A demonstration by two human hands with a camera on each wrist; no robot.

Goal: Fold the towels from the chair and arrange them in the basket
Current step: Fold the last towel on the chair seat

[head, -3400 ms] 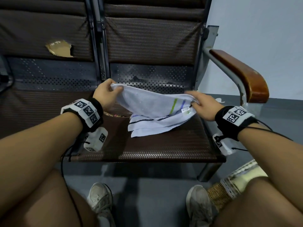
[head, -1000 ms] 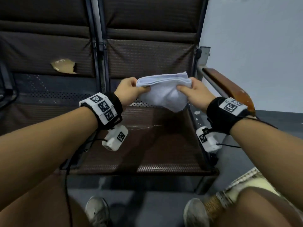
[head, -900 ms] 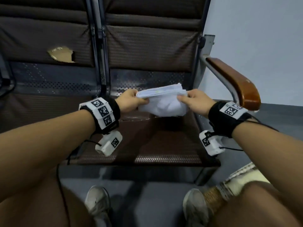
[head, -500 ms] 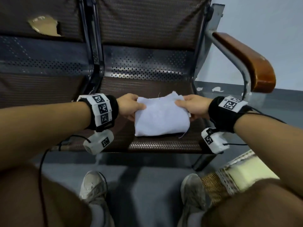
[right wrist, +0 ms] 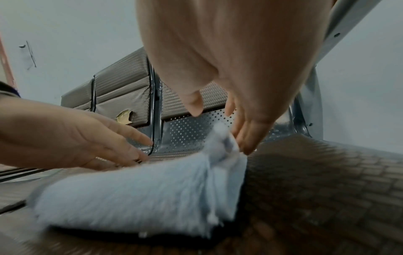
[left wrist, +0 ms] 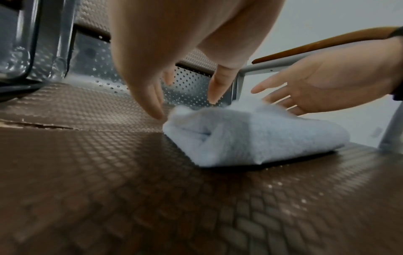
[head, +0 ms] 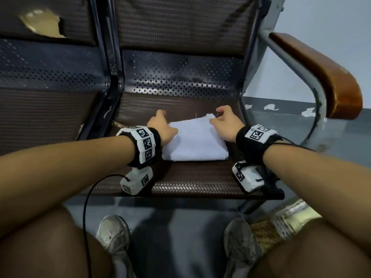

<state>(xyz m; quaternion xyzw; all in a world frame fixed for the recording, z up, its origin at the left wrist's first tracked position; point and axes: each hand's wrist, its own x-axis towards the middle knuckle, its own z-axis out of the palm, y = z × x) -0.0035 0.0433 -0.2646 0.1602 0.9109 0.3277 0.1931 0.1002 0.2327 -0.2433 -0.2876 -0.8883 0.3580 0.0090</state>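
Note:
A white towel (head: pixel 194 141), folded into a thick square, lies flat on the brown woven chair seat (head: pixel 190 177). My left hand (head: pixel 160 120) hovers at its left far edge, fingers spread and straight, holding nothing; the left wrist view shows this hand (left wrist: pixel 185 107) just above the towel (left wrist: pixel 250 136). My right hand (head: pixel 220 115) is at the towel's far right corner, fingers loose. In the right wrist view its fingertips (right wrist: pixel 246 148) brush a raised corner of the towel (right wrist: pixel 141 195) without gripping it.
A wooden armrest (head: pixel 321 73) on a metal frame bounds the seat on the right. A woven basket (head: pixel 265 233) with a pale lining stands on the floor by my right shoe (head: pixel 239 241). A second seat (head: pixel 46 113) adjoins on the left.
The folded towel, earlier held up between both hands, now lies on the seat. Both hands have let go and opened beside it.

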